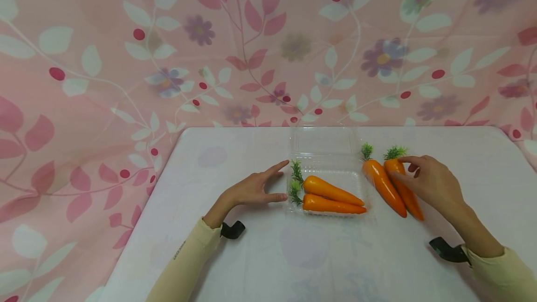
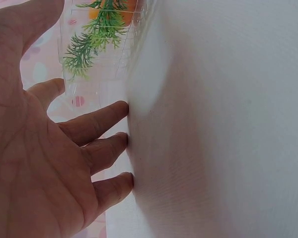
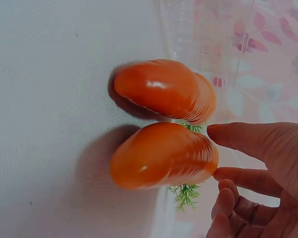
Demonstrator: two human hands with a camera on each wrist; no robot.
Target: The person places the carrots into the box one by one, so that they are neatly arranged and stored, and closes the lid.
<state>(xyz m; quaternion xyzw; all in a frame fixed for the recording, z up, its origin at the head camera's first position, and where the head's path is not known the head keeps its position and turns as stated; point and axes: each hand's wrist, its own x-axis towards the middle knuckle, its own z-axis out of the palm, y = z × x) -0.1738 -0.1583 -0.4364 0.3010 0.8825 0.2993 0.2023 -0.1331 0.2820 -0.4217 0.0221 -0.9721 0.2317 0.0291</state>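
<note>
Two orange carrots (image 1: 331, 190) with green feathery tops lie side by side in a clear plastic box (image 1: 361, 176), tips to the right. My left hand (image 1: 256, 188) is at the box's left side, thumb and index finger spread, with the other fingertips down on the table in the left wrist view. Right of the box lie two more carrots, the left one (image 1: 383, 188) and the right one (image 1: 409, 195). My right hand (image 1: 436, 183) pinches the right carrot (image 3: 161, 156) near its leafy end between thumb and index finger; the other fingers are bent.
The box's clear lid (image 1: 323, 140) is hinged back behind it, flat toward the table's far edge. A white cloth (image 1: 260, 255) covers the table. Behind it hangs a pink floral curtain (image 1: 268, 50). Black wrist-camera mounts (image 1: 449, 250) stick out by both sleeves.
</note>
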